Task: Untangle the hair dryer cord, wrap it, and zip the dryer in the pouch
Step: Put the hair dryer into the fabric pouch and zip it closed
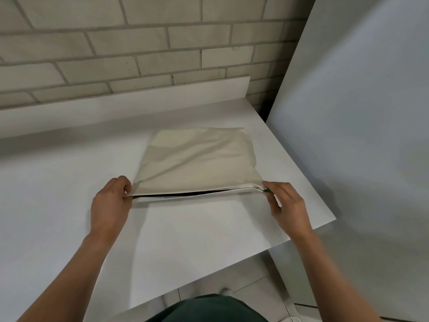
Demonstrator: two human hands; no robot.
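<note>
Cream pouch (197, 159) pinched (partly open) by left hand (111, 202), right hand (287, 205).

The pouch (197, 159) lies on the table (65, 187), its body beyond both hands. Its near edge runs between them: the left hand (111, 202) pinches the left corner and the right hand (287, 204) the right. A brick wall (139, 43) stands behind, and a panel (359, 112) stands right of the right hand.

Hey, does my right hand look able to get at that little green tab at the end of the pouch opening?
Probably yes. The right hand already pinches the pouch at that corner, its fingers right beside the green tab, with nothing in between.
</note>
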